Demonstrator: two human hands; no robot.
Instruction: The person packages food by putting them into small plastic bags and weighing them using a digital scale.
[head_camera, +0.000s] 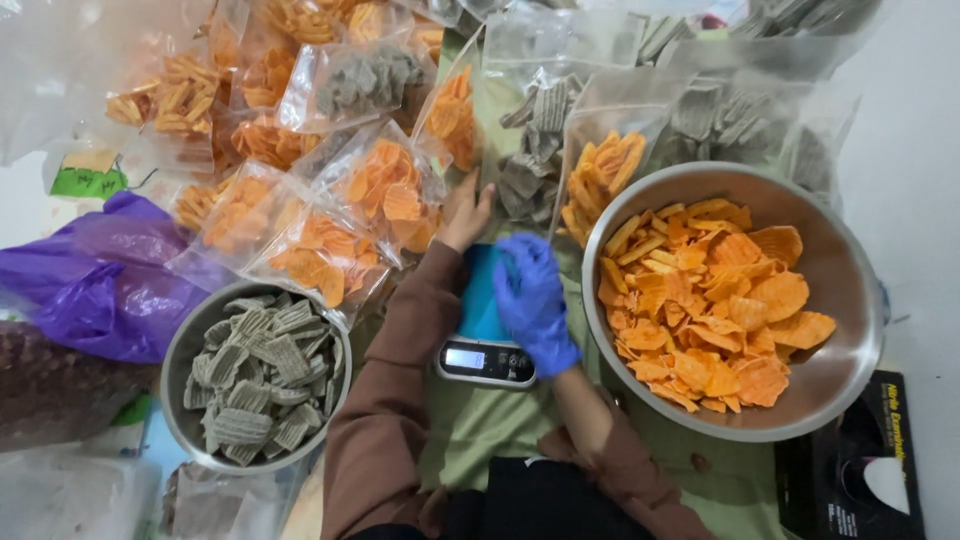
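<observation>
Both hands, gloved right (533, 300) and bare left (466, 212), rest loosely open on the scale (485, 335), its long axis pointing away

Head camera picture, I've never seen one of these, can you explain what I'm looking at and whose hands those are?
There is no machine here. One camera sits on a person's head and looks down, so the two arms reaching up from the bottom edge are that person's own. The right hand wears a blue glove and rests over a small kitchen scale; what it grips, if anything, is not clear. The bare left hand lies further out, against the clear bags of orange chips. Right of the scale stands a large metal bowl of loose orange chips, left of it a smaller bowl of grey ridged chips. A purple plastic bag lies at the left.
</observation>
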